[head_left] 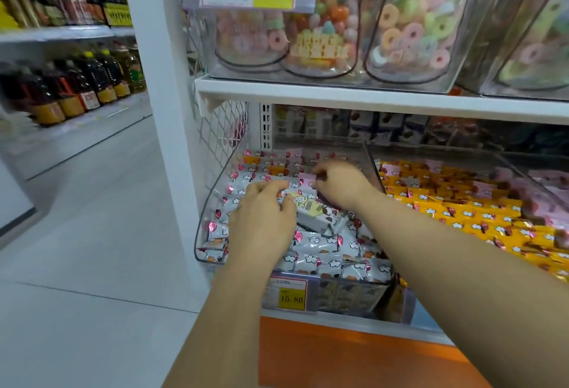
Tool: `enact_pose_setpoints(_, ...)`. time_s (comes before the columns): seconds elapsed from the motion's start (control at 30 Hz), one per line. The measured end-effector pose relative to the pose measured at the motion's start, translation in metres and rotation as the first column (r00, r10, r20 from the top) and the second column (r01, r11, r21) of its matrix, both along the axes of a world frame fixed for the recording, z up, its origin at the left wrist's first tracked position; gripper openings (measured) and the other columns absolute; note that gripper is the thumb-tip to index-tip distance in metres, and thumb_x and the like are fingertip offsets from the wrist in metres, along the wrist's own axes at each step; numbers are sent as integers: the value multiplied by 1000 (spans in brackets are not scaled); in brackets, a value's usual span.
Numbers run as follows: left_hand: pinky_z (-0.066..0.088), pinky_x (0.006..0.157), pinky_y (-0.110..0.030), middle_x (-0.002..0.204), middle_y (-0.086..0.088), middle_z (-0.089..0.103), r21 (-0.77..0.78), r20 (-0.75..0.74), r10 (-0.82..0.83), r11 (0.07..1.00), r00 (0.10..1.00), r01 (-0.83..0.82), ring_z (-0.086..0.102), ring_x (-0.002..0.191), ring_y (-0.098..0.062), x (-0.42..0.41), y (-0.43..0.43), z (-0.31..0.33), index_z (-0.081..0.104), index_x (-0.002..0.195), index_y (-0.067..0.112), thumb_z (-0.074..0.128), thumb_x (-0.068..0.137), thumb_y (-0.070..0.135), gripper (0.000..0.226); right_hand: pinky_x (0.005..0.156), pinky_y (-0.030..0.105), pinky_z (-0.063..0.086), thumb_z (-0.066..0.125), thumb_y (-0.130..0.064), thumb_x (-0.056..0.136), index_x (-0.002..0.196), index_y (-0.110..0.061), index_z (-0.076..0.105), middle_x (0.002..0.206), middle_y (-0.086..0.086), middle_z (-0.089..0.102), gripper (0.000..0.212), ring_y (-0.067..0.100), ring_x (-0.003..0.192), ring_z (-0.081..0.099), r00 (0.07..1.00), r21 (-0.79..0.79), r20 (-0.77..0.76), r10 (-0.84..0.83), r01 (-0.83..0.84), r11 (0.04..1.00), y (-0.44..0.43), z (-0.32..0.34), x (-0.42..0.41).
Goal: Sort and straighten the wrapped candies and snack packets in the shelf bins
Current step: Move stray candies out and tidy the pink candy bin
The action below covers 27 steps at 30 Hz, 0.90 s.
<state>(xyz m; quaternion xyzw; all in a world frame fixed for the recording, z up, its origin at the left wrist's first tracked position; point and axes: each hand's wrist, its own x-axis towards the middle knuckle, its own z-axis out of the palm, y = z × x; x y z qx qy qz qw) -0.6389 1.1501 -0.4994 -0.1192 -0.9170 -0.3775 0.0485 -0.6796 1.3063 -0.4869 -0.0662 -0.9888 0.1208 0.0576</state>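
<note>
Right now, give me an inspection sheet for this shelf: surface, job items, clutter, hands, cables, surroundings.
surface: lower shelf carrying the clear left bin and the right bin side by side.
job's things: silver-white candies fill the left bin; yellow candies fill the right bin; a larger white packet lies on top in the left bin.
clutter: stray yellow wrappers at the back of the left bin; pink wrappers among the yellow candies.
grippers: left hand rests on the silver-white candies, thumb by the white packet, grip unclear; right hand pinches a pink candy in its fingers.
cables: nothing seen.
surroundings: price tag on the bin front, gummy bags above, bottles across the aisle.
</note>
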Motion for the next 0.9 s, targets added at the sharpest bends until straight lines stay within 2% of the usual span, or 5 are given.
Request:
enact_pose_setpoints(0.13, 34, 105, -46, 138, 1, 41, 9, 11, 15, 1000, 1000, -15, 49, 117, -19, -1, 5, -2, 48, 131, 34, 39, 97, 31, 35, 75, 29, 43, 47, -14, 95, 109, -15, 57, 110, 9, 61, 18, 23, 94, 56, 999, -2, -41, -25, 25, 1000, 2, -4, -7)
enact_pose_setpoints(0.33, 34, 105, -46, 139, 2, 42, 6, 6, 18, 1000, 1000, -18, 51, 115, -19, -2, 6, -4, 47, 133, 32, 38, 97, 30, 37, 67, 28, 40, 47, -4, 92, 106, -12, 55, 100, 11, 62, 18, 28, 88, 58, 970, 70, -241, -14, 32, 997, -5, -8, -2)
enact_pose_setpoints(0.77, 34, 105, -44, 141, 4, 41, -1, 3, 12, 1000, 1000, -12, 51, 115, -19, -1, 5, -4, 47, 133, 33, 38, 97, 30, 37, 52, 36, 43, 39, -3, 93, 100, -11, 42, 81, 8, 58, 11, 31, 66, 58, 893, -158, -449, -35, -41, 987, -13, 6, 13)
enact_pose_setpoints(0.83, 35, 104, -44, 141, 4, 41, -1, 2, 12, 1000, 1000, -12, 52, 112, -19, -2, 5, -4, 48, 133, 33, 38, 97, 30, 37, 49, 33, 40, 40, -5, 94, 101, -9, 43, 82, 8, 58, 8, 29, 63, 56, 900, -208, -434, -44, -53, 977, -10, 8, 12)
enact_pose_setpoints(0.9, 36, 104, -45, 140, 4, 41, -2, 7, 11, 1000, 1000, -11, 53, 111, -20, -2, 6, -4, 47, 133, 33, 38, 97, 30, 37, 54, 29, 38, 48, -18, 95, 103, -9, 44, 81, 6, 56, 12, 25, 69, 54, 953, -193, -299, -39, -21, 981, -7, 6, 12)
